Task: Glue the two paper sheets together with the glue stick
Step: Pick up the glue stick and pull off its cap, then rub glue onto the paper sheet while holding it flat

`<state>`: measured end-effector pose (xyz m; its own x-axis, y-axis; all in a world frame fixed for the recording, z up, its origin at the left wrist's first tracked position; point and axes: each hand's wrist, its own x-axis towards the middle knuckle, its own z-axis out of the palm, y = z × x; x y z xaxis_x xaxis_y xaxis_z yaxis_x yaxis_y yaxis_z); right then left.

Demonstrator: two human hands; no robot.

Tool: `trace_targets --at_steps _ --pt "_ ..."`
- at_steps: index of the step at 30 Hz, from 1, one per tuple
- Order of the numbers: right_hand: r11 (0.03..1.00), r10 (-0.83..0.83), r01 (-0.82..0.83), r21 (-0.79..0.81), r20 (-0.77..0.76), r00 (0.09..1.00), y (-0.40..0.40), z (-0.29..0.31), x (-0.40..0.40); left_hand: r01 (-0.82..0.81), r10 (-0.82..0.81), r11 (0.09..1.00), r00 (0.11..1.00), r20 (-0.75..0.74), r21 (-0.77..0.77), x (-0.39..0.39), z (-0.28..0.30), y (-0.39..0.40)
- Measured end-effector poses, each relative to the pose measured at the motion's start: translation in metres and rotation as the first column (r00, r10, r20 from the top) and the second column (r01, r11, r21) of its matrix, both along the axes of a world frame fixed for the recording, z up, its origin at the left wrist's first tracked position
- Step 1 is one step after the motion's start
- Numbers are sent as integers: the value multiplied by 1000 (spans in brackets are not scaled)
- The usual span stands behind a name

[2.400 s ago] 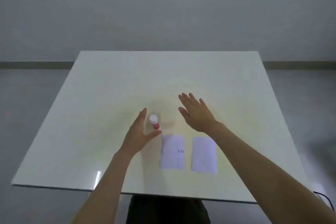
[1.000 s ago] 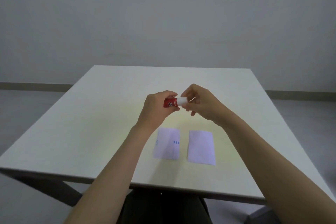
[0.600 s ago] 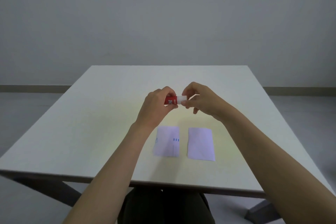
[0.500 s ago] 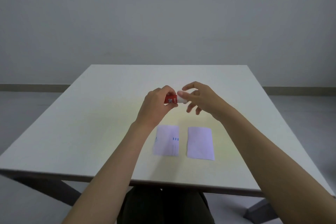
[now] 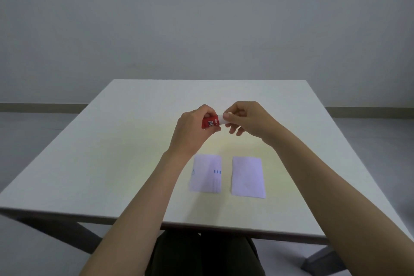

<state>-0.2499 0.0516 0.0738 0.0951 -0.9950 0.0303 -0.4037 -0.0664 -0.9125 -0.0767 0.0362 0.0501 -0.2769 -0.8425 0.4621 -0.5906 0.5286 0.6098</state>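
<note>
Grey wall and floor frame a pale counter. Above it, beyond the two paper sheets, the glue stick lies crosswise, cap toward the right. The left hand is closed on its red barrel; the right hand pinches the white cap. No containers in sight.

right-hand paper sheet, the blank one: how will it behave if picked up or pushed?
The blank sheet lies flat and thin on the table, so it is probably floppy and would droop if lifted by one edge. With no raised edge showing, pinching it up looks fiddly. Pushed, it would likely slide on the smooth-looking top, perhaps towards the marked sheet beside it.
</note>
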Motion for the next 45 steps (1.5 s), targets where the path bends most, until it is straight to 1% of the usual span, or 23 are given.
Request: trace_targets --at_steps 3,5,6,8,11,13,16,19,21,22,23,24,25,26,27,28,30,34,37,40,42,44,45 --pt "998 -13 11 -58 -43 999 -8 1 -10 -50 55 990 998 -30 130 6 -6 -5" --pt "990 -123 119 -71 -61 991 -18 -4 -20 -85 101 975 993 -67 203 13 -13 -5" --pt "978 -197 188 -86 -108 974 -22 -9 -26 -97 122 968 987 -100 232 17 -16 -5" --pt "948 -318 301 -103 -268 910 -30 -24 -40 -95 146 955 975 -166 280 23 -19 -2" --pt "917 -379 392 -71 -455 806 -32 -54 -56 -60 131 951 968 -216 304 27 -19 4" --pt "916 -366 395 -68 -542 757 -28 -71 -60 -45 124 951 961 -247 307 28 -19 5" --pt "923 -353 366 -118 -636 686 -25 -85 -59 2 126 937 931 -343 349 24 -18 7" --pt "937 -326 319 -142 -687 650 -25 -89 -58 58 121 930 884 -451 364 20 -18 9" --pt "954 -258 283 -96 -741 620 -23 -86 -57 115 104 920 850 -517 375 20 -17 10" --pt "961 -233 260 -90 -769 595 -22 -83 -55 145 107 911 821 -560 387 20 -17 11" --pt "964 -242 237 -122 -772 588 -21 -80 -52 169 123 900 785 -606 402 20 -17 12" --pt "960 -276 212 -181 -718 639 -19 -76 -46 188 148 889 745 -651 417 19 -17 12" --pt "955 -290 190 -227 -592 752 -15 -71 -36 205 173 880 701 -691 428 19 -16 11" --pt "958 -249 163 -235 -408 878 -10 -65 -23 221 198 872 656 -729 436 17 -15 10" --pt "972 -160 111 -205 -239 958 -4 -59 -9 243 222 864 604 -765 442 16 -13 10" --pt "984 -68 45 -170 -132 989 1 -54 4 266 246 855 549 -799 446 14 -12 10" --pt "985 4 -14 -174 -57 998 7 -52 25 295 287 843 460 -840 449 10 -8 11" --pt "943 -133 163 -292 121 984 9 -53 45 276 341 851 357 -870 447 3 -3 15" --pt "936 -153 219 -276 242 958 10 -50 46 286 326 864 307 -894 414 2 1 16" --pt "948 -135 232 -220 382 914 10 -46 38 312 295 868 301 -907 386 1 4 14" --pt "979 -61 147 -141 487 871 10 -44 31 314 269 872 336 -903 377 1 4 14" --pt "999 -3 27 -29 607 794 9 -44 25 323 227 876 379 -897 358 1 5 14" --pt "999 -5 -31 43 654 756 8 -45 23 332 210 876 389 -897 349 1 5 13"
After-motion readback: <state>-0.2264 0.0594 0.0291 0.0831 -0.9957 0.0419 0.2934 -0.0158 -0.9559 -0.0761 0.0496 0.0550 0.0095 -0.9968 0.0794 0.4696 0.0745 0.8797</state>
